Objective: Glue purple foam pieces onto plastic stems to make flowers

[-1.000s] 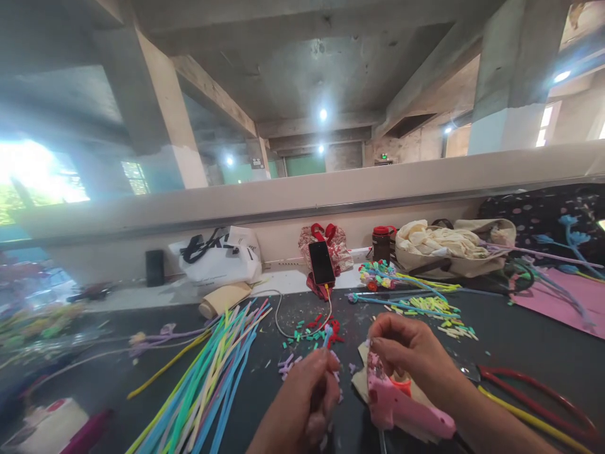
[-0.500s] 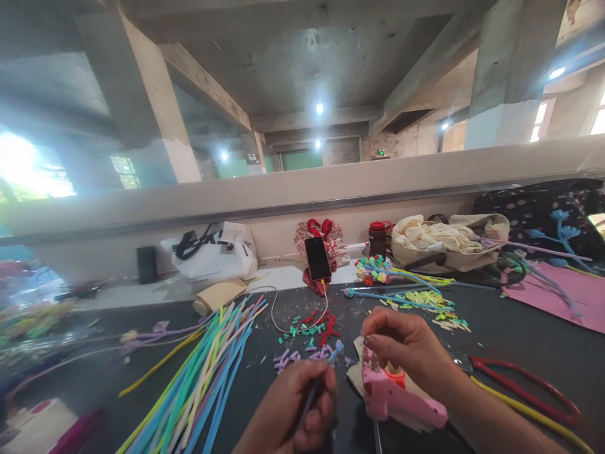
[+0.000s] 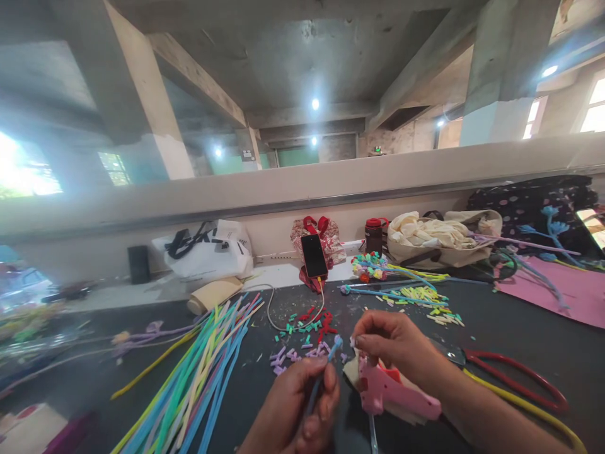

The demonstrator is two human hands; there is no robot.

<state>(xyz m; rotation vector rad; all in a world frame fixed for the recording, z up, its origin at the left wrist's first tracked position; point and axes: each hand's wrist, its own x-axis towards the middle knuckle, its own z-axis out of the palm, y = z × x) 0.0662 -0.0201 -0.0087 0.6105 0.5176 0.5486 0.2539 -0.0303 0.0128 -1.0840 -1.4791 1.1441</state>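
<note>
My left hand (image 3: 302,400) is closed around the stem of a blue pipe cleaner (image 3: 335,347), whose fuzzy tip points up and right. My right hand (image 3: 394,340) pinches a tiny pale bit at its fingertips, too small to name, just above the nozzle end of a pink glue gun (image 3: 399,397). The glue gun rests on a crumpled beige cloth or paper (image 3: 350,373). Short lavender pipe cleaner pieces (image 3: 283,358) lie beyond my left hand, with red pieces (image 3: 326,326) and green ones farther back.
Long coloured pipe cleaners (image 3: 198,372) spread at left. Red-handled pliers (image 3: 515,378) and a yellow pipe cleaner (image 3: 529,403) lie at right. A phone (image 3: 314,256) leans at the back with its cable on the table. Yellow cut pieces (image 3: 420,295), a bottle (image 3: 374,238) and a cloth-filled bag (image 3: 444,252) stand behind.
My right hand has shifted slightly left, and the pale bit in its fingertips now shows beside the nozzle. The blue tip in my left hand is a little higher. The view has turned slightly.
</note>
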